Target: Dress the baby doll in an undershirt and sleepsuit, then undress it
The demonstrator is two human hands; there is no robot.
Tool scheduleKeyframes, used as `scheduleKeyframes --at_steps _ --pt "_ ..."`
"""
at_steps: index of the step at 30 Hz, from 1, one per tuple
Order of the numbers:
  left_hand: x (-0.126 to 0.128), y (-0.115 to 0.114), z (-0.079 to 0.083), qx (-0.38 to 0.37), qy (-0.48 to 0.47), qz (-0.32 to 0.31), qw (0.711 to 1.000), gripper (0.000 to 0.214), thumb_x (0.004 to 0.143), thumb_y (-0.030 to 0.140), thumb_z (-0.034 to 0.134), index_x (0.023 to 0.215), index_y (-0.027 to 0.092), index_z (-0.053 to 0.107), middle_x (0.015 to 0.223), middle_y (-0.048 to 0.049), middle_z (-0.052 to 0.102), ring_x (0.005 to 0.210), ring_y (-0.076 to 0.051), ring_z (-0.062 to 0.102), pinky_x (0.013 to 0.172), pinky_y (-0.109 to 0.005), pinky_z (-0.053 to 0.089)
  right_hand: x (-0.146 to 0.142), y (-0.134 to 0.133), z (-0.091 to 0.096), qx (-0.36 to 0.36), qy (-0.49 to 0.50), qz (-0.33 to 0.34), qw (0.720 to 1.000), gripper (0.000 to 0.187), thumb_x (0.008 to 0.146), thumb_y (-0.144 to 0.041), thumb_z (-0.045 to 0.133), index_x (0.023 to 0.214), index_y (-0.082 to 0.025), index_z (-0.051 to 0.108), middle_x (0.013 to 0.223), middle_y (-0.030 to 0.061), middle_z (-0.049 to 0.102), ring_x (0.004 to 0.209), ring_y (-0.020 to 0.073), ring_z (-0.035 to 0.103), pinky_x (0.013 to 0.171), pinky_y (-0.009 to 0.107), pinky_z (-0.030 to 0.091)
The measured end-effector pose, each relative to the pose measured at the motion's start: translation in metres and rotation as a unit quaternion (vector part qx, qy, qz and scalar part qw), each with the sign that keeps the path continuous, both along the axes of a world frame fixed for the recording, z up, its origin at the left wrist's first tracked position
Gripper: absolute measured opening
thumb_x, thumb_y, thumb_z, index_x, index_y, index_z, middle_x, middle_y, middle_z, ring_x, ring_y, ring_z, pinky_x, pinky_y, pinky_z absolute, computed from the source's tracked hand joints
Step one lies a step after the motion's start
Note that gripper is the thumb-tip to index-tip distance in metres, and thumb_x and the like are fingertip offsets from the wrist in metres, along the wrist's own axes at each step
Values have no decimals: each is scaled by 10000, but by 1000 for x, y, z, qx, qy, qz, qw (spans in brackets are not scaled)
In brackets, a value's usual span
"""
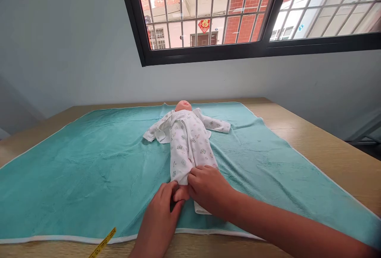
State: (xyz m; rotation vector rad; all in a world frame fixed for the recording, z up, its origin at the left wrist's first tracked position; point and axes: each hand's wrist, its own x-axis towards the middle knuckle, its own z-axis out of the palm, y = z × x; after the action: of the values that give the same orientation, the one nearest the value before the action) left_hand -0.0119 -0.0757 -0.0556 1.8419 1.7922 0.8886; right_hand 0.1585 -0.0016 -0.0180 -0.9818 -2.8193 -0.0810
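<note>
A baby doll (183,106) lies on its back on a teal towel (89,166), head away from me, dressed in a white printed romper (189,143). My left hand (160,220) is closed around the doll's bare foot at the near end. My right hand (208,188) pinches the cuff of the romper's leg just above that foot. The romper's sleeves spread out to both sides.
The towel covers most of a wooden table (321,139). A yellow measuring tape (102,244) pokes in at the table's near edge. Behind stands a grey wall with a barred window (238,12).
</note>
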Motion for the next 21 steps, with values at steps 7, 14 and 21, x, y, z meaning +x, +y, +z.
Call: scheduleKeyframes --at_steps 7,14,21 --pt "4 0 1 -20 -33 3 999 281 866 257 517 1139 225 573 1091 -66 647 1001 -202 621 882 -378 499 -1 -4 3 33 15 -46 998 202 909 -333 552 812 -155 548 779 66 574 683 192 541 528 291 281" --pt "3 -2 1 -23 -53 -2 998 231 868 271 509 1075 223 599 1026 -53 663 933 -191 635 838 -353 510 -8 -7 3 1 -4 -6 1000 132 907 -233 516 818 -147 563 770 67 601 668 184 561 504 294 212" --pt "6 -7 5 4 -37 43 998 195 816 232 517 994 193 585 955 -61 630 862 -197 617 762 -334 511 -3 -20 7 -171 124 -1 977 152 815 -260 575 694 -172 558 702 -6 624 580 97 495 529 245 240"
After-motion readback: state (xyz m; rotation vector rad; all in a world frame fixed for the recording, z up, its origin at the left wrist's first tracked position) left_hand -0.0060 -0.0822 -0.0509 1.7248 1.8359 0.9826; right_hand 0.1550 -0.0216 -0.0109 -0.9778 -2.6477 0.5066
